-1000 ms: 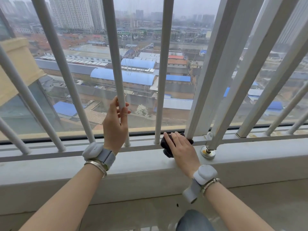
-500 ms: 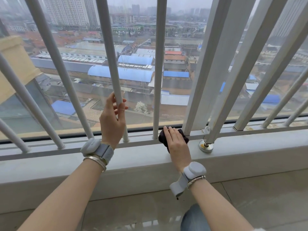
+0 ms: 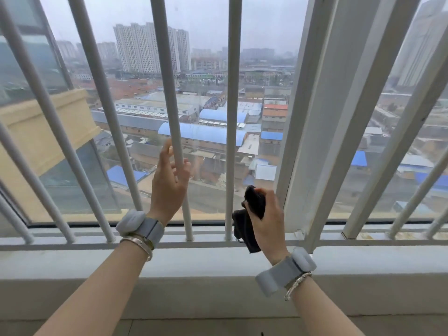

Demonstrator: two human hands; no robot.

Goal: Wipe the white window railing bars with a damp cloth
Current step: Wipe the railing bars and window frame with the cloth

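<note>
White railing bars stand in front of the window glass. My left hand (image 3: 169, 180) rests on one round bar (image 3: 167, 93), thumb and fingers loosely around it. One bar to the right stands another round bar (image 3: 232, 117). My right hand (image 3: 268, 219) is shut on a dark cloth (image 3: 244, 226) just right of that bar's lower part, above the bottom rail (image 3: 72, 244). The cloth hangs down from my fist and is apart from the sill.
A wide white square post (image 3: 324, 117) rises right of my right hand, with more slanted bars (image 3: 400, 141) beyond. A grey concrete sill (image 3: 194, 265) runs below the rail. Further round bars (image 3: 101, 117) stand to the left.
My right hand has lifted the cloth off the sill to the lower part of the bar. My left hand has stayed on its bar. The view has tilted upward.
</note>
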